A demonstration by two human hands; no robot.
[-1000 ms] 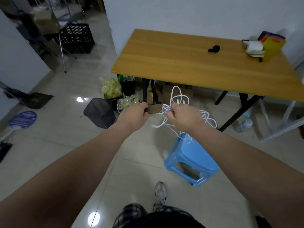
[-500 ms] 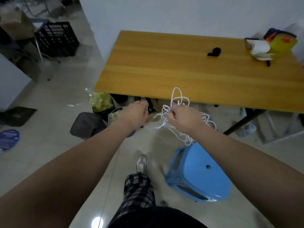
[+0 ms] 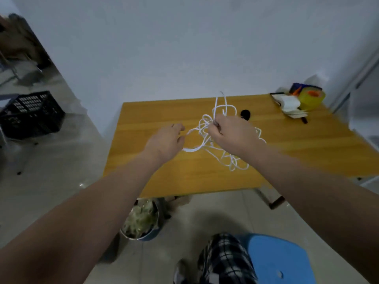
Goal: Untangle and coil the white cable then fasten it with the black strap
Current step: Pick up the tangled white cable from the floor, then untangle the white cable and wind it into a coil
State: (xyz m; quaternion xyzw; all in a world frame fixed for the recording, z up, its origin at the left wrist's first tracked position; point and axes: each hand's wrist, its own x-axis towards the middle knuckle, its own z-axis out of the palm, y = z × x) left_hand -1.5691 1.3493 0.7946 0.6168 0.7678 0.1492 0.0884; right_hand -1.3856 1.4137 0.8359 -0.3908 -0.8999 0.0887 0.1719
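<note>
The white cable (image 3: pixel 220 155) is a loose tangle hanging over the wooden table (image 3: pixel 307 152). My right hand (image 3: pixel 233 136) is closed around the knotted middle of it, with loops sticking up above the fist and more trailing down to the right. My left hand (image 3: pixel 166 141) pinches one strand that runs across to the tangle. The black strap (image 3: pixel 245 114) lies on the table just behind my right hand, partly hidden by it.
At the table's far right corner sit a yellow tape roll (image 3: pixel 311 98) and a stack of paper items (image 3: pixel 289 104). A blue stool (image 3: pixel 279 261) stands by my leg. A metal bowl (image 3: pixel 141 222) sits under the table edge, a black crate (image 3: pixel 30 113) at left.
I have stepped up to the table; both hands with the cable, earlier held low over the floor and stool, are now raised over the tabletop near the strap.
</note>
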